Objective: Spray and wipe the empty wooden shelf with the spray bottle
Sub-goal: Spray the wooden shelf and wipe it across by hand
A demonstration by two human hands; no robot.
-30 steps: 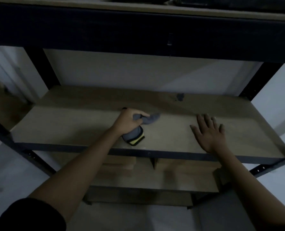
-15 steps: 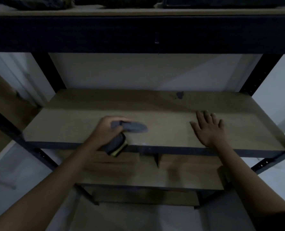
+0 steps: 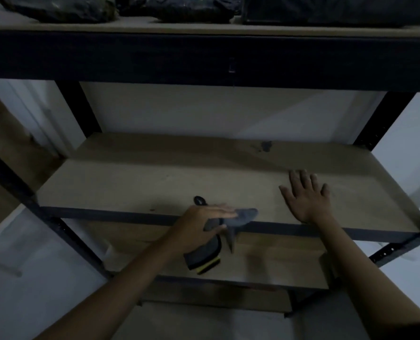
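Note:
A bare wooden shelf (image 3: 154,177) in a black metal frame fills the middle of the head view. My left hand (image 3: 199,224) grips a grey cloth with a yellow and black band (image 3: 205,258) at the shelf's front edge; one end of the cloth lies on the wood, the rest hangs below the edge. My right hand (image 3: 307,200) rests flat on the shelf to the right, fingers spread and straight. No spray bottle is in view. A dark stain (image 3: 265,146) marks the back of the shelf.
The shelf above (image 3: 204,28) carries dark bags. A lower wooden shelf (image 3: 265,261) lies beneath my hands. Black uprights (image 3: 81,106) stand at the frame's corners, with a pale wall behind. The room is dim.
My left hand has drawn the cloth from the middle of the shelf back to its front edge, so part of the cloth now hangs off. My right hand has stayed flat in place.

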